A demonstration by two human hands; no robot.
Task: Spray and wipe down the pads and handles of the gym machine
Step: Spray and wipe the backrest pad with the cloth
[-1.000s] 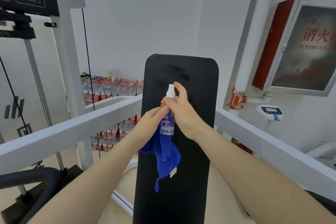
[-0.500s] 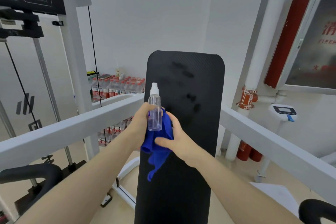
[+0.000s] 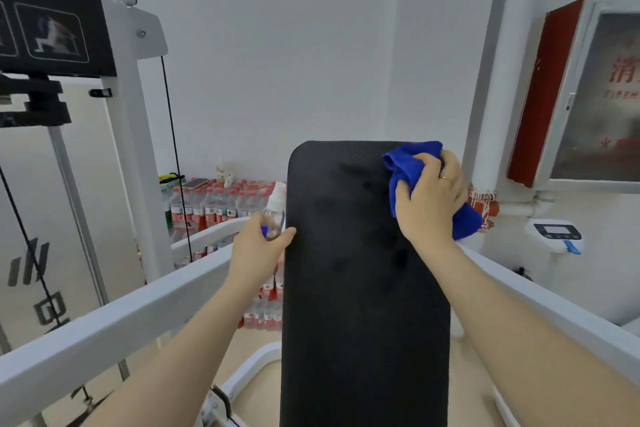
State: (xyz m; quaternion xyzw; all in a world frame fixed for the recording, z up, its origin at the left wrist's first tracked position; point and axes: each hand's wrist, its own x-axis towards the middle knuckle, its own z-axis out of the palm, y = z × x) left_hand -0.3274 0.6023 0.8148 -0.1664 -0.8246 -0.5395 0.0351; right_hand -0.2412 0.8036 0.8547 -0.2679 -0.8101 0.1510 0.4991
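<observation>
Streaks could stay on the damp black pad [image 3: 363, 288] mid-frame if the right hand [image 3: 431, 199], gripping the bunched cloth [image 3: 405, 166] at its upper-right corner, slips off the edge, while the left hand [image 3: 258, 246] clutches the spray bottle [image 3: 275, 211].

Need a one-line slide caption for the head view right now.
Right hand presses blue cloth on the black pad; left hand holds spray bottle.

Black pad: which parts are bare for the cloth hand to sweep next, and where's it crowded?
The black pad is bare across its middle and whole lower half, between the two forearms, and along its top-left corner. Crowded spots: the top-right corner, where the right hand presses the blue cloth, and the left edge, where the left hand holds the spray bottle.
</observation>
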